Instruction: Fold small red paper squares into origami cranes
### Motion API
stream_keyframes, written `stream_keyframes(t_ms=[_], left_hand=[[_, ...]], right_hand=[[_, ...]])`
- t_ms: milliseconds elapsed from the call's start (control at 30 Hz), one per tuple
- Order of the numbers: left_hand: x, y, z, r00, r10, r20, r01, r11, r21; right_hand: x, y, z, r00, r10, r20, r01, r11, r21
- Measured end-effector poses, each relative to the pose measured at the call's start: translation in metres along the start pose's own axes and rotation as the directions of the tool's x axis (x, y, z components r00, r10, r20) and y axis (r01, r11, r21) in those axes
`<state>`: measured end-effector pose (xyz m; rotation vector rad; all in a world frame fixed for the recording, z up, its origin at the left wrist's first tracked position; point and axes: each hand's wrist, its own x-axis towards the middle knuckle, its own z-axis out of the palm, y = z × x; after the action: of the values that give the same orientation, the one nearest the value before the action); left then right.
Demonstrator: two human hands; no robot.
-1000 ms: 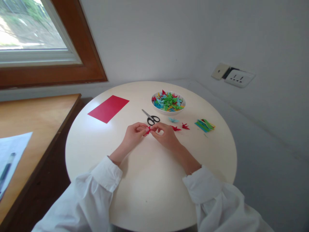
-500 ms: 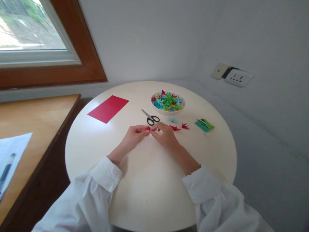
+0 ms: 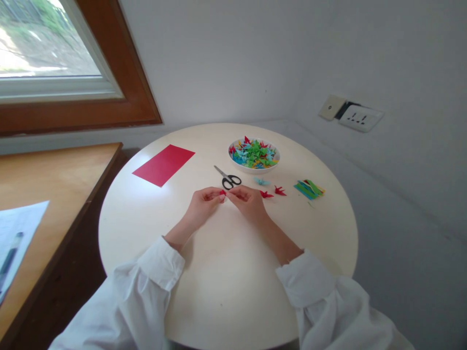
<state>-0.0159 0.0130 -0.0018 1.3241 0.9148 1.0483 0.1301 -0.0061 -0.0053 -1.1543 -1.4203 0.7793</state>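
Observation:
Between my fingertips is a small piece of folded red paper (image 3: 223, 193), mostly hidden by the fingers. My left hand (image 3: 205, 202) pinches it from the left. From the other side my right hand (image 3: 248, 200) is closed in a pinch at its right edge. Black-handled scissors (image 3: 231, 182) lie just beyond my hands, blades pointing away to the left. Past my right hand rest two red paper cranes, one (image 3: 267, 194) partly behind the knuckles and another red crane (image 3: 280, 191) farther right. A light blue paper crane (image 3: 261, 181) lies behind them.
A white bowl (image 3: 254, 170) full of colourful paper cranes stands at the back of the round white table (image 3: 226, 291). Red paper (image 3: 164, 165) lies at left, a pile of coloured paper pieces (image 3: 309, 189) at right. A wooden desk (image 3: 69, 180) bears a sheet and pen.
My right fingers have shifted slightly and drawn closer together at the red paper. Both hands stay in nearly the same place; the other things have not moved.

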Motion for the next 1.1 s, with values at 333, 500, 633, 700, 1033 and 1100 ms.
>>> stream_keyframes(t_ms=[333,500,633,700,1033,1100], left_hand=[[0.0017,0.0001,0.0018,0.990,0.141,-0.007,-0.140,0.984,0.106],[0.0022,-0.0037,0.0008,0.983,0.182,-0.022,-0.176,0.973,0.151],[0.0022,-0.0051,0.0006,0.985,0.174,-0.011,-0.170,0.974,0.152],[0.0019,-0.0051,0.0008,0.986,0.165,-0.017,-0.160,0.975,0.152],[0.0002,-0.0017,0.0017,0.985,0.172,-0.030,-0.167,0.976,0.142],[0.0001,-0.0021,0.0014,0.985,0.171,-0.018,-0.166,0.974,0.153]], right_hand=[[0.0050,-0.0054,0.0013,0.913,0.406,0.030,-0.378,0.819,0.431],[0.0037,-0.0085,0.0001,0.844,0.517,0.143,-0.510,0.690,0.514],[0.0041,-0.0058,-0.0008,0.853,0.494,0.168,-0.502,0.688,0.524],[0.0045,-0.0046,-0.0010,0.866,0.472,0.165,-0.485,0.711,0.509],[0.0033,-0.0078,-0.0012,0.861,0.477,0.177,-0.498,0.721,0.483],[0.0035,-0.0075,-0.0009,0.866,0.465,0.185,-0.493,0.728,0.477]])
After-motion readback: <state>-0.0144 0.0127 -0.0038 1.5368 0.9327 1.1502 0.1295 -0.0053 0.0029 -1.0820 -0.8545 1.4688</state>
